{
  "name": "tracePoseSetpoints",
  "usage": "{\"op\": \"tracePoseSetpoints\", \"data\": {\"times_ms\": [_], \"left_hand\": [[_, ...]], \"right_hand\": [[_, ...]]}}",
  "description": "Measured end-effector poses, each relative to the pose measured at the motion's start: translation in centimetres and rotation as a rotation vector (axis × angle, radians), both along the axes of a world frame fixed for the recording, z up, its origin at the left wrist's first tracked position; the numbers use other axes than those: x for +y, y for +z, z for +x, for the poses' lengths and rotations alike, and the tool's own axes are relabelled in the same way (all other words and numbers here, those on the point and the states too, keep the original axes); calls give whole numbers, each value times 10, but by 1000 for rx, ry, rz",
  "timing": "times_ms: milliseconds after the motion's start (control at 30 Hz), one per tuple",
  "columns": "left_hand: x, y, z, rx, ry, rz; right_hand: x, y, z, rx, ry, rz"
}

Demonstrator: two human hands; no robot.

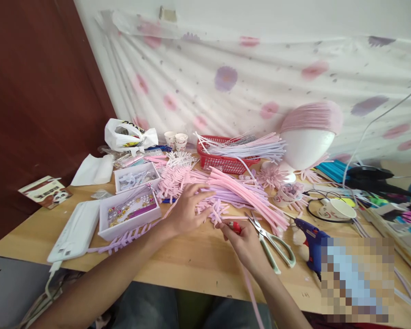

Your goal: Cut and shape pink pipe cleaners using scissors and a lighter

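Observation:
At the middle of the table, my left hand [188, 212] has its fingers curled around one side of a small lilac and pink pipe-cleaner piece [216, 211] with several short loops or points. My right hand [244, 242] pinches the near side of the same piece between thumb and fingertips. A long pink pipe cleaner [251, 294] hangs below my right hand past the table edge. Something small and red [234, 226] shows by my right fingers; its kind is unclear. Scissors [270, 240] with pale green handles lie half open just right of that hand.
Behind my hands lie bundled pink pipe cleaners [248, 196] and a red basket [219, 162]. Left are a white box of beads [104, 224] and a power bank [76, 230]. Right are a blue glue gun [311, 242], a paper cup [337, 210] and a white head form [306, 146].

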State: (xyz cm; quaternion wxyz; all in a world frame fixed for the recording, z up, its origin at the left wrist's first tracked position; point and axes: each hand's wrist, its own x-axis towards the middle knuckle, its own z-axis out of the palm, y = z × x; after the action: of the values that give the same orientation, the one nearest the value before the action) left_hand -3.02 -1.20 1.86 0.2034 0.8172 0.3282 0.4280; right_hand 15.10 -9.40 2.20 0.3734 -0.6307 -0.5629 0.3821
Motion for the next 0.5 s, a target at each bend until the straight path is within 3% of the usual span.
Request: {"op": "tracePoseSetpoints", "data": {"times_ms": [67, 133, 267, 500], "left_hand": [[-3, 5, 0, 31, -202, 68], [-6, 6, 1, 42, -302, 88], [-7, 2, 3, 34, -305, 92], [-6, -3, 5, 18, -286, 112]], "right_hand": [[5, 12, 9, -140, 99, 46], [11, 22, 15, -271, 200, 116], [20, 34, 20, -462, 363, 189], [33, 32, 23, -531, 425, 122]]}}
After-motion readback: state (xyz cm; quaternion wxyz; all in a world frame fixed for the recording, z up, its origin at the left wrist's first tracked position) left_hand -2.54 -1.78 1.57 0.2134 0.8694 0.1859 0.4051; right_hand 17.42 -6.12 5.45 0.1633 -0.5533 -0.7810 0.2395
